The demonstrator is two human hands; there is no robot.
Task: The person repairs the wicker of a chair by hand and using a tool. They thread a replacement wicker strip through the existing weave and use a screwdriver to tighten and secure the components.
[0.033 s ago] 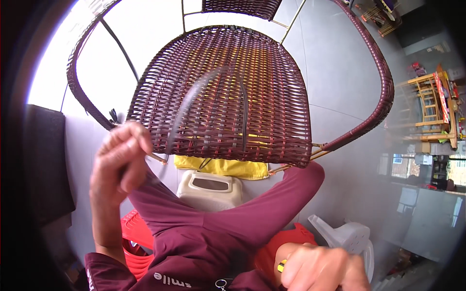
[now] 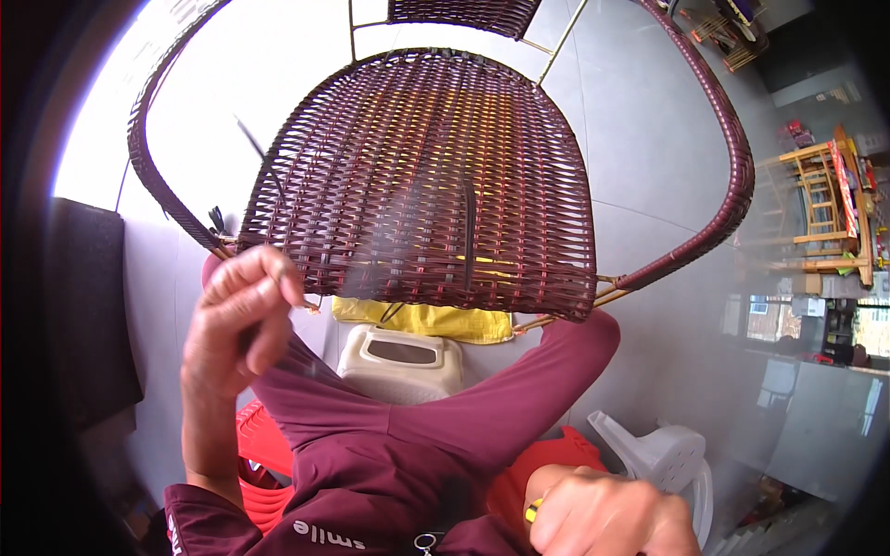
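Note:
A dark red-brown woven wicker chair seat (image 2: 426, 185) lies in front of me above my knees. My left hand (image 2: 243, 310) is closed in a pinch at its front left corner, beside a bare frame end. Whatever the fingers hold is hidden. A thin dark weaving strip (image 2: 260, 157) sticks up past the seat's left edge, and a faint motion blur crosses the weave. Another dark strip (image 2: 469, 232) stands out along the right middle of the seat. Low at the right, my right hand (image 2: 612, 514) is closed round a small yellow-and-black object (image 2: 533, 510), mostly covered by the fingers.
Wrapped armrests (image 2: 732, 167) curve round both sides of the chair. Beneath the seat are a yellow sheet (image 2: 426, 320) and a beige plastic stool (image 2: 403, 366). Red plastic (image 2: 264, 440) lies by my left leg, a white plastic piece (image 2: 658, 454) at the right. Wooden frames (image 2: 825, 204) stand farther right.
The dark strip at the left has dropped lower, and its blurred arc over the seat has faded. My left hand has shifted slightly right and down. My right hand has barely moved.

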